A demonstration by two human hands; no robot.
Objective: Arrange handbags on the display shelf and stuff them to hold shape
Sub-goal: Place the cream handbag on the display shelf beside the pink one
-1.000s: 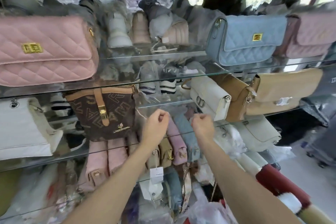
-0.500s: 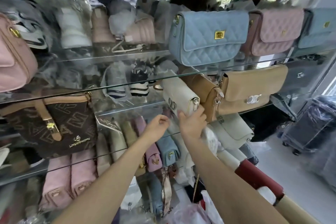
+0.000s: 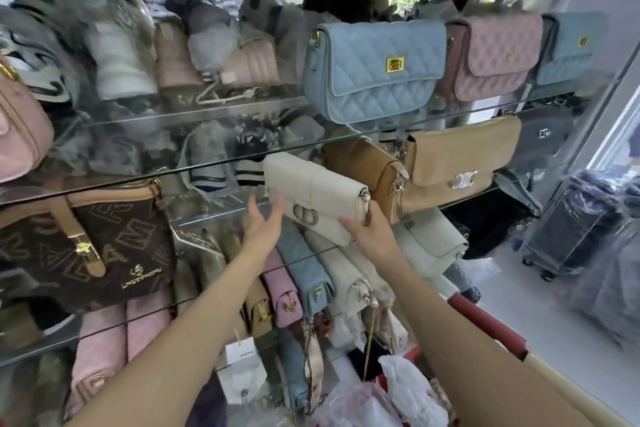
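We are steadying the cream handbag [image 3: 318, 199] at the front edge of the middle glass shelf [image 3: 207, 166], beside the tan bag [image 3: 363, 166]. Our right hand [image 3: 372, 236] is gripping its lower right corner, apparently to swing it face-out, while our left hand [image 3: 265, 225] is hovering spread-fingered near its left end, holding nothing.

Your right hand [image 3: 372, 232] grips the cream handbag [image 3: 318, 198] at its lower right corner on the glass shelf [image 3: 214, 163]; your left hand [image 3: 265, 224], fingers straight, touches its left edge.
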